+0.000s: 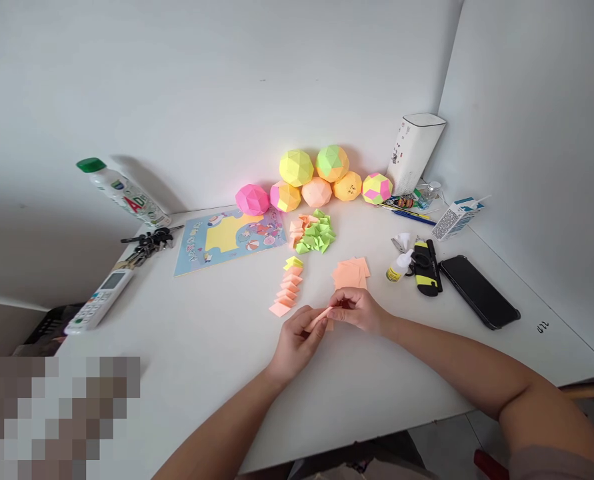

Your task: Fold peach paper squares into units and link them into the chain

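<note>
So both hands are on the same bit of paper here. The left hand (299, 340) has thumb and fingers pinched on the lower end of a folded peach paper strip (319, 320), and the right hand (361, 311) is pinched at its upper end, so each grip is closed up on it. The strip sits right between them, just above the surface (201, 347), long axis slanting up and away from the left palm toward the right fingertips. Neither hand is really nearer; they're practically touching across it.

Just past the left hand there's a row of folded paper pieces (287, 291), and the peach paper squares (351, 272) lie right beyond the right hand.

Hard to make out: fingers cover most of the strip, so I can't count the folds. The squares' near edge is tucked behind the right hand, a peach scrap (330, 325) peeks out below it, and a pixelated patch (51, 417) blots out the bottom-left corner.
</note>
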Tool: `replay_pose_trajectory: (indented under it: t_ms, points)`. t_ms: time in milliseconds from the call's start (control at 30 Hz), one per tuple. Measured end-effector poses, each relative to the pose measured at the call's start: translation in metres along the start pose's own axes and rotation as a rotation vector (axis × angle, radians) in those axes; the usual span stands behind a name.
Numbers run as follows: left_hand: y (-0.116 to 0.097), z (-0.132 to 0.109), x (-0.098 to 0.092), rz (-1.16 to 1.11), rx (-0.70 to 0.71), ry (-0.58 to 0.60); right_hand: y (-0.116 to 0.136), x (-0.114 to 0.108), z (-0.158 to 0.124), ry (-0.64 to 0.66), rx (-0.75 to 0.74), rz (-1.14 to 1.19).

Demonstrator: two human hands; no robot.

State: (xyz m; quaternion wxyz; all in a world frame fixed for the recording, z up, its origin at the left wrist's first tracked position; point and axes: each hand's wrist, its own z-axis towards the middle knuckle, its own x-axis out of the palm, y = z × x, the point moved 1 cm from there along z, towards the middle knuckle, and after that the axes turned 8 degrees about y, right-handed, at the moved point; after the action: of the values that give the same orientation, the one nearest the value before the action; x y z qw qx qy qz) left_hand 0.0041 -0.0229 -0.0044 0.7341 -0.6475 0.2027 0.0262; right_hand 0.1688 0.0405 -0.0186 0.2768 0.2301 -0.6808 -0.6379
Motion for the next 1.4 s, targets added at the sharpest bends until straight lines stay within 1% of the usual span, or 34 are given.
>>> replay_pose_trajectory:
  t_ms: [700,800,933,1033,1133,1300,1400]
  points:
    - [-0.0028,-0.0002,-0.0001,-0.031,-0.019,0.014,0.007,0.0016,-0.0003,0.018,-0.012,-0.051]
    - [-0.0016,-0.0007,0.0003,-0.053,-0.045,-0.002,0.0079,0.0014,-0.0009,0.027,-0.013,-0.07]
    - [-0.0001,-0.0017,0.0007,-0.138,-0.111,-0.034,0.0085,0.0007,-0.0012,0.047,0.011,-0.087]
    - [0.0,-0.0014,0.0003,-0.164,-0.155,-0.061,0.0078,0.0009,-0.002,0.036,0.016,-0.087]
    - [0.0009,-0.0004,0.0,-0.182,-0.173,-0.067,0.0069,0.0028,-0.0035,0.03,-0.018,-0.114]
    - [0.0022,0.001,-0.0003,-0.17,-0.177,-0.038,0.0069,0.0074,-0.0046,0.041,-0.101,-0.232]
    - [0.0,0.0012,-0.0006,-0.165,-0.191,-0.039,0.008,0.0084,-0.0048,0.039,-0.12,-0.27]
